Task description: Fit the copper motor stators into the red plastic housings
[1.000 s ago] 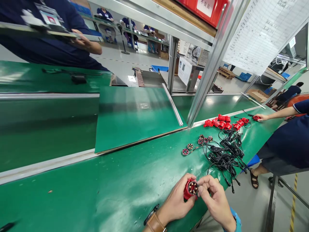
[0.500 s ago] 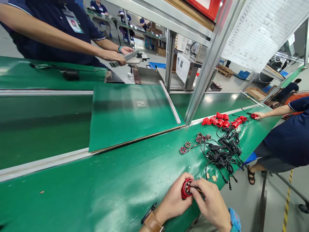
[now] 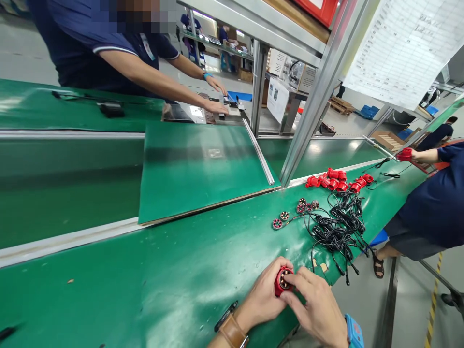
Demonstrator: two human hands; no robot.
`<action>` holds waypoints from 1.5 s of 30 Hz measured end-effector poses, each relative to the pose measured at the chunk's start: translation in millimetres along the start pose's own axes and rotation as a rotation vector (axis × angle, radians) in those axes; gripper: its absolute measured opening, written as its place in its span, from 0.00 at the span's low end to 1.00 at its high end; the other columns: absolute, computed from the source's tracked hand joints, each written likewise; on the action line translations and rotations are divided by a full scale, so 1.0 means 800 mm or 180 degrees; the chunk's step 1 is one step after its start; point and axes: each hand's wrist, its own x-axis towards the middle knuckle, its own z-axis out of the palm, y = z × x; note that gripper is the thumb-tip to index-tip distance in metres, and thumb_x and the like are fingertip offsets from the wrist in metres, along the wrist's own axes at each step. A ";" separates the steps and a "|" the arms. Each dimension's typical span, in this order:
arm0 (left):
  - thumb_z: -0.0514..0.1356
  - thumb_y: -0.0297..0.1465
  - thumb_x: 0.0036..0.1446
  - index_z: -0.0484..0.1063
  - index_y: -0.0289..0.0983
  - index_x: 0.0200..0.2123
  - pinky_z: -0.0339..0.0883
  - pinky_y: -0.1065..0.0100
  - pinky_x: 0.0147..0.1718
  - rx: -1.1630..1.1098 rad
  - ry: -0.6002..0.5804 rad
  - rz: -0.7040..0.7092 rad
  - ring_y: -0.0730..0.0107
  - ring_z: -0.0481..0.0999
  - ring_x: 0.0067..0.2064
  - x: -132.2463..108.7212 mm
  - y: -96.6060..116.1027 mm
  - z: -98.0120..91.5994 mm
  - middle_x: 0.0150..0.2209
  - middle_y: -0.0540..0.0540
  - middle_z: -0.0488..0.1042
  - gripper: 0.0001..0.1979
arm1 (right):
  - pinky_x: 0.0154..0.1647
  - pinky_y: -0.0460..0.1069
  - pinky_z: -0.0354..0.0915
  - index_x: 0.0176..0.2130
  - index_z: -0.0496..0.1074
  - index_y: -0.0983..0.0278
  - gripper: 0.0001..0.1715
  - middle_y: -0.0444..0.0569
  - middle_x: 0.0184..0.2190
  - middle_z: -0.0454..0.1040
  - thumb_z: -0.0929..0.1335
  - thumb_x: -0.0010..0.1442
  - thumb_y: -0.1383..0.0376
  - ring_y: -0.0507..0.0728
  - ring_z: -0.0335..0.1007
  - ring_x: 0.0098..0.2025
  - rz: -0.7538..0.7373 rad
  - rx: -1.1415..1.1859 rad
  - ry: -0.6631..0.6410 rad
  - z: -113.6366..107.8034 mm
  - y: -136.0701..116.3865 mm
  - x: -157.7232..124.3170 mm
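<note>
My left hand [image 3: 264, 296] is closed around a red plastic housing [image 3: 278, 287], its open end facing up and to the right. Inside that opening sits a round circuit board [image 3: 285, 279] with small yellowish dots in a ring. The index fingertip of my right hand [image 3: 316, 300] presses on the board, and the thumb rests by the housing's lower rim. Beyond my hands lie several loose round boards [image 3: 277, 224] with thin leads. Next to them is a tangled heap of black cables [image 3: 335, 227]. Several red housings [image 3: 337, 181] are grouped behind the cables.
A green work surface [image 3: 181, 275] runs under my hands, with a raised green panel [image 3: 203, 169] behind. A metal post [image 3: 304, 101] rises at its corner. Across the line, a co-worker's hands [image 3: 217, 107] touch a fixture. At right, another person's hand [image 3: 424, 155] holds a red part.
My right index finger has shifted from pinching at the board's edge to lying over the board. The co-worker across has lowered a grey part onto the fixture. The person at right has lifted a red part.
</note>
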 end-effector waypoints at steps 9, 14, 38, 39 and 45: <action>0.58 0.21 0.44 0.64 0.40 0.48 0.67 0.68 0.38 -0.0046 -0.0047 -0.0087 0.69 0.72 0.38 0.000 0.004 0.000 0.40 0.51 0.72 0.25 | 0.34 0.50 0.69 0.53 0.71 0.60 0.13 0.49 0.38 0.72 0.67 0.69 0.63 0.57 0.72 0.36 0.0058 -0.0034 -0.0104 -0.006 0.004 0.003; 0.58 0.21 0.50 0.55 0.41 0.61 0.70 0.57 0.55 0.0058 0.0040 0.0043 0.59 0.74 0.54 -0.002 -0.012 0.002 0.56 0.41 0.69 0.35 | 0.47 0.55 0.74 0.52 0.72 0.61 0.16 0.55 0.52 0.73 0.71 0.64 0.66 0.62 0.73 0.49 0.0133 0.0012 0.0236 0.023 0.003 0.010; 0.56 0.26 0.61 0.61 0.41 0.59 0.67 0.50 0.60 0.1114 0.0813 0.0094 0.57 0.71 0.60 0.011 -0.015 -0.036 0.58 0.40 0.70 0.23 | 0.43 0.49 0.71 0.51 0.70 0.60 0.10 0.49 0.42 0.77 0.62 0.72 0.67 0.56 0.75 0.42 0.0248 0.0822 0.0248 0.030 0.014 0.028; 0.56 0.25 0.61 0.61 0.41 0.60 0.67 0.51 0.60 0.1115 0.0756 0.0146 0.58 0.70 0.60 0.010 -0.014 -0.036 0.58 0.40 0.70 0.24 | 0.42 0.49 0.69 0.48 0.70 0.60 0.09 0.48 0.40 0.77 0.62 0.73 0.66 0.55 0.74 0.40 0.0154 0.0786 0.0171 0.022 0.017 0.027; 0.53 0.16 0.53 0.58 0.42 0.60 0.65 0.53 0.61 0.1094 0.0388 0.0540 0.59 0.68 0.60 0.008 -0.008 -0.031 0.56 0.41 0.68 0.32 | 0.38 0.50 0.64 0.48 0.73 0.59 0.17 0.47 0.36 0.74 0.58 0.72 0.71 0.57 0.68 0.38 -0.0739 0.0199 -0.0687 -0.024 0.036 0.053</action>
